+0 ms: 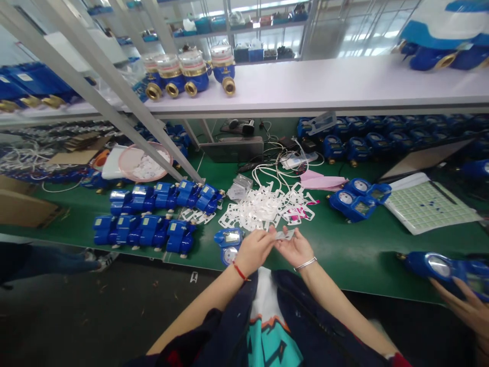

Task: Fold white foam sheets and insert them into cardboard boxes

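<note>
My left hand [256, 250], with a red string at the wrist, has its thumb and fingers pinched on a small flat whitish piece [284, 235]. My right hand [296, 251], wearing a silver bangle, grips the other end of that piece between thumb and fingers. Just beyond both hands lies a heap of white cut-out flat pieces [263, 205], some with pink parts. A blue water meter [231, 237] with a display window and a round dial lies beside my left hand, its near end partly covered by my forearm.
Blue meters [147, 230] stand in two rows at left, near a pink basin [143, 162]. More meters [357, 198] and a green-gridded sheet [430, 204] lie at right. Another person's hand [464, 300] touches a blue meter [439, 267]. Above runs a white shelf [290, 84].
</note>
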Demonstrator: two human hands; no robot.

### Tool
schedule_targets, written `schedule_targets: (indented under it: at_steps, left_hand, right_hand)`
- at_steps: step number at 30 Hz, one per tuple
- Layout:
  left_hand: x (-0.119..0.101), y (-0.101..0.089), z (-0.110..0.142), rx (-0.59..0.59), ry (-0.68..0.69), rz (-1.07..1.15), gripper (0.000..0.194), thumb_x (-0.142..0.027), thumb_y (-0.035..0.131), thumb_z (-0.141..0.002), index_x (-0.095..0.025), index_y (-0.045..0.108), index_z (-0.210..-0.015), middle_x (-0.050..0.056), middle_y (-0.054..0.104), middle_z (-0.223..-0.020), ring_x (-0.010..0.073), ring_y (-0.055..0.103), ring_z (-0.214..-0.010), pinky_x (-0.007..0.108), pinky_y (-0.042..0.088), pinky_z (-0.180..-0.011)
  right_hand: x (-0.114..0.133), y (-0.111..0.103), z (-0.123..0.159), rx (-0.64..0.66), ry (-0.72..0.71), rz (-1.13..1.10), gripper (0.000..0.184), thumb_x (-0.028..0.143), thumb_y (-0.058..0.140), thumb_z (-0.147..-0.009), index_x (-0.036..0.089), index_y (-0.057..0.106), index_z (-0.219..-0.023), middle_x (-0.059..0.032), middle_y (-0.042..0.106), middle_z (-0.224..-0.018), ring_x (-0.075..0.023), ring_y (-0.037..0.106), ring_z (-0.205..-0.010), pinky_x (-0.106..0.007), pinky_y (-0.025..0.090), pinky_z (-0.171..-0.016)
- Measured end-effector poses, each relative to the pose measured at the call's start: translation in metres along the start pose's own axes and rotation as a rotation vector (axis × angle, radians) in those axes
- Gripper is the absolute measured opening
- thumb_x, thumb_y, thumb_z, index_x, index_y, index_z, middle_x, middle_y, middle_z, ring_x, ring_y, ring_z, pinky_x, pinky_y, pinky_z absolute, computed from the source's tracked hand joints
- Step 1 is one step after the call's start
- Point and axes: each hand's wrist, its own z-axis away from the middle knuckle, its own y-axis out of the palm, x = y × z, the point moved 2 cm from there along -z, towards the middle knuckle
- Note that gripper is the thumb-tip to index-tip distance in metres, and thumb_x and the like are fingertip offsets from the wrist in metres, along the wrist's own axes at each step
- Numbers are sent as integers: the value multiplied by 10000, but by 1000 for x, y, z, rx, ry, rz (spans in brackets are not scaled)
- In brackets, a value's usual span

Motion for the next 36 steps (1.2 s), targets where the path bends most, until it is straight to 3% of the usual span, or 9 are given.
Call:
schedule_targets:
  at_steps: [4, 9, 11, 13, 16, 21, 24, 27, 36]
  left_hand:
    - [7, -13, 39, -126, -156, 45, 201, -179, 438, -884, -212, 609, -984, 47, 622, -859, 160, 566, -831, 290, 456, -758]
    - [35, -30, 82, -257, -451, 266, 123, -211, 491, -857, -203, 613, -876, 23, 630, -843, 133, 570, -763, 254, 450, -721]
    - [52, -31, 100, -336, -636, 398, 95, -246, 524, -835, -187, 596, -817, 8, 605, -775, 120, 556, -699, 234, 444, -668]
    - [71, -27, 116, -416, -809, 574, 111, -276, 554, -807, -175, 570, -766, -11, 570, -697, 108, 540, -644, 220, 436, -627]
    - [97, -17, 132, -493, -953, 753, 150, -309, 579, -772, -163, 548, -753, -20, 554, -650, 102, 540, -601, 217, 448, -595]
    - [130, -2, 131, -564, -1045, 834, 211, -344, 601, -729, -146, 554, -782, -4, 577, -658, 106, 567, -589, 227, 481, -569]
    - [142, 0, 125, -572, -1060, 862, 201, -326, 618, -704, -142, 559, -759, -11, 570, -616, 99, 558, -550, 224, 483, -551]
    - [145, -3, 124, -566, -1059, 873, 186, -305, 627, -693, -142, 557, -746, -18, 563, -588, 91, 546, -518, 217, 479, -535]
    - [145, -1, 135, -534, -1071, 913, 252, -312, 656, -679, -152, 530, -828, -11, 592, -615, 112, 584, -550, 246, 509, -569]
  right_hand:
    - [-33, 5, -4, -41, 83, 62, 445, 483, 331, -915, 182, 573, -693, -142, 647, -971, -231, 583, -1048, -364, 495, -802]
    - [-83, -1, -16, -61, 206, 315, 342, 508, 450, -870, 200, 551, -760, -89, 659, -850, -178, 634, -857, -324, 487, -799]
    - [-97, -5, -26, -74, 126, 511, 317, 515, 555, -807, 198, 571, -786, -63, 657, -831, -156, 624, -793, -298, 480, -781]
    - [-105, -10, -40, -55, -63, 768, 305, 472, 672, -713, 185, 601, -786, -40, 652, -820, -136, 599, -741, -268, 470, -738]
    - [-113, -13, -64, 42, -298, 1107, 281, 378, 720, -633, 159, 635, -787, -22, 637, -746, -123, 553, -646, -256, 448, -646]
    - [-114, -17, -97, -22, -490, 1235, 374, 332, 675, -634, 163, 588, -956, 4, 617, -678, -127, 546, -593, -256, 426, -583]
    - [-115, -19, -107, -103, -558, 1231, 337, 341, 699, -610, 180, 541, -860, 21, 592, -626, -119, 532, -554, -244, 416, -549]
    - [-118, -22, -111, -116, -544, 1212, 294, 375, 702, -617, 179, 524, -745, 22, 567, -594, -110, 515, -526, -240, 416, -527]
    - [-122, -22, -107, -205, -436, 1074, 338, 406, 744, -549, 157, 567, -695, 13, 581, -567, -96, 507, -485, -233, 421, -505]
